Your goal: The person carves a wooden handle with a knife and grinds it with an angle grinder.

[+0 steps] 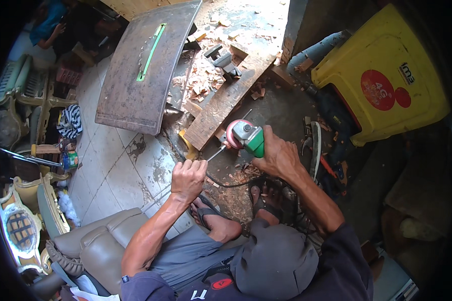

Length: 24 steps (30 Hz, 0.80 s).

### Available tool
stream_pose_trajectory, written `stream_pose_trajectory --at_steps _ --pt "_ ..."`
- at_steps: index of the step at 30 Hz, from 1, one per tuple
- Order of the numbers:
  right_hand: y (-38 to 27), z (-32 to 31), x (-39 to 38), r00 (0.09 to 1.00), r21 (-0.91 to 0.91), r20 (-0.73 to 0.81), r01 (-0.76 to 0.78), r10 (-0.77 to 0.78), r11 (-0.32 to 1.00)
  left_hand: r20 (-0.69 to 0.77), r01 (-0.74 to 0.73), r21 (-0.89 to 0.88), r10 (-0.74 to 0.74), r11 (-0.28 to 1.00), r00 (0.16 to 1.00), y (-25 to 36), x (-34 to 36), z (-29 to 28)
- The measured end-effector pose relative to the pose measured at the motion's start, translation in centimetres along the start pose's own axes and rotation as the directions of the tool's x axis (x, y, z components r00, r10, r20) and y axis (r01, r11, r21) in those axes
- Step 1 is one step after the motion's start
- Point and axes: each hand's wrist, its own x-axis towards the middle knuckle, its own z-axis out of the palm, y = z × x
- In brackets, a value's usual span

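Observation:
My right hand [280, 156] is wrapped round the body of a green angle grinder [255, 141] with a grey metal head. Its reddish disc [231, 134] faces left, towards my other hand. Closed in a fist, my left hand [188, 176] grips a thin metal rod [215, 153]. This rod slants up and right to the disc's edge; whether the two touch, I cannot tell. A thin tip shows beyond the disc, but I cannot make out whether it belongs to the same rod. Both hands are above the floor, in front of my sandalled feet.
Just beyond the grinder lies a wooden plank [221, 108], with wood shavings [205, 75] behind it. A saw table [135, 75] with a green slot stands at upper left. The yellow plastic stool [346, 75] is at right. A black cord [231, 185] runs near my feet.

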Motion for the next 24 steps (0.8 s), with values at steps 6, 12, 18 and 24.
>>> stream_pose_trajectory --at_steps 6,12,18,24 --pt "0.1 -0.8 0.5 0.999 -0.036 0.018 0.028 -0.028 0.999 -0.026 -0.006 0.009 0.006 1.000 1.000 0.4 0.0 0.1" --pt "-0.8 -1.5 1.3 0.999 -0.133 0.045 0.018 -0.013 0.991 -0.008 -0.016 0.031 0.017 0.999 1.000 0.3 -0.1 -0.1" --pt "-0.5 -1.7 1.7 1.000 -0.153 0.017 0.005 -0.002 0.988 -0.029 -0.032 0.032 0.033 0.999 0.999 0.4 0.1 0.3" --pt "-1.1 -1.3 2.0 1.000 -0.192 -0.008 -0.022 0.021 0.981 -0.030 -0.069 0.050 0.071 0.996 0.997 0.0 0.1 0.4"
